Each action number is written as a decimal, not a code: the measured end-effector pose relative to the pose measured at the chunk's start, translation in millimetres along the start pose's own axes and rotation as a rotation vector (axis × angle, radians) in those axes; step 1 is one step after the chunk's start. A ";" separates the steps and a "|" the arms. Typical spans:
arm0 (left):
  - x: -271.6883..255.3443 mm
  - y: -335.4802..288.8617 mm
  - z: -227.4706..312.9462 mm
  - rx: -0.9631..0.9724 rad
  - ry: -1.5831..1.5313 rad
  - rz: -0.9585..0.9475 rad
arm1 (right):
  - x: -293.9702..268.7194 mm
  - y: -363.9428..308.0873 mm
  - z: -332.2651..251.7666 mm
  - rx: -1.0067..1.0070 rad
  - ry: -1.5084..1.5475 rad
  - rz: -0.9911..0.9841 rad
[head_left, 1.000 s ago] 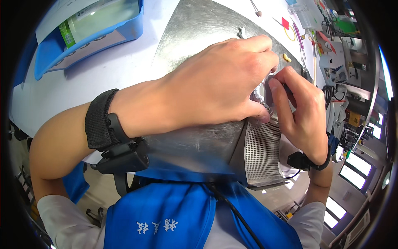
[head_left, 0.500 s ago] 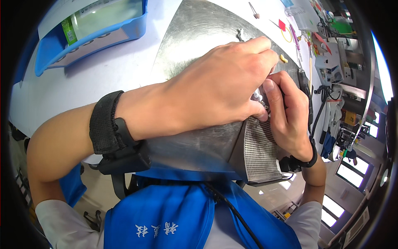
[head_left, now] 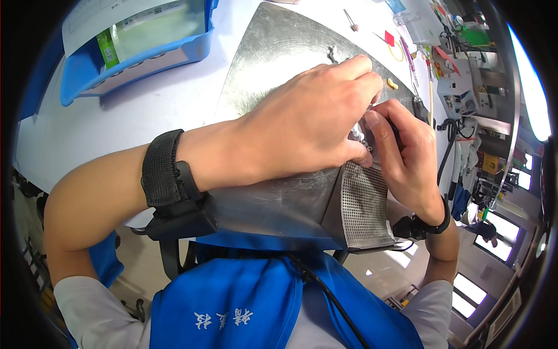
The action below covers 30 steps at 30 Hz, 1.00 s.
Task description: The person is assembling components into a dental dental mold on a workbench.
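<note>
My left hand [head_left: 314, 122] reaches across from the left, back up, with its fingers curled down. Just right of it, my right hand [head_left: 408, 157] has thumb and index finger pressed together. The fingertips nearly meet, and whatever they pinch is mostly hidden. Small silvery-white parts [head_left: 357, 135] show in the gap below the left knuckles, too small to make out. Both hands are over a scuffed metal sheet [head_left: 273, 49]. A perforated metal plate [head_left: 365, 203] slopes down toward me below the left thumb.
A blue bin [head_left: 139, 67] with papers and a clear bag stands at the far left. A small twisted metal piece [head_left: 332, 54] and a yellow piece [head_left: 392, 84] lie beyond my hands. A small brush-like tool [head_left: 351, 21] and a cable [head_left: 446, 157] are farther right.
The view has shifted slightly, so the bin and arms appear a little farther right. Both hands keep nearly the same grip and position relative to each other.
</note>
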<state>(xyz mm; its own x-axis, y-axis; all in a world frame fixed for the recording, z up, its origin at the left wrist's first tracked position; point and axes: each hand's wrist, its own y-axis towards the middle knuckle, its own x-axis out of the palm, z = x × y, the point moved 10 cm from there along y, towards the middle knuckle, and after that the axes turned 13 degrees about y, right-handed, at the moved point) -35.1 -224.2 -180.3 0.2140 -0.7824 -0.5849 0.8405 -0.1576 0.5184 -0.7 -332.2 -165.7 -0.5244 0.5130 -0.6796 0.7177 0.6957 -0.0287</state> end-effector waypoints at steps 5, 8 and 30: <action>-3.0 0.1 4.1 -0.002 -0.006 0.018 | 2.4 1.3 -37.2 -0.300 -0.317 -0.090; -7.0 -0.5 0.5 0.000 -0.020 0.023 | 13.1 9.4 -49.1 -0.375 -0.523 -0.262; -7.0 16.7 -20.8 -0.108 -0.087 -0.445 | -12.3 14.5 10.4 -0.114 -0.082 -0.302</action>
<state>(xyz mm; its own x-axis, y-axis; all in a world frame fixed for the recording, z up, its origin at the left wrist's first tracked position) -12.2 -208.8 -180.5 -0.2175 -0.7013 -0.6789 0.8890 -0.4294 0.1588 21.0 -333.6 -165.4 -0.6637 0.2358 -0.7099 0.4769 0.8645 -0.1586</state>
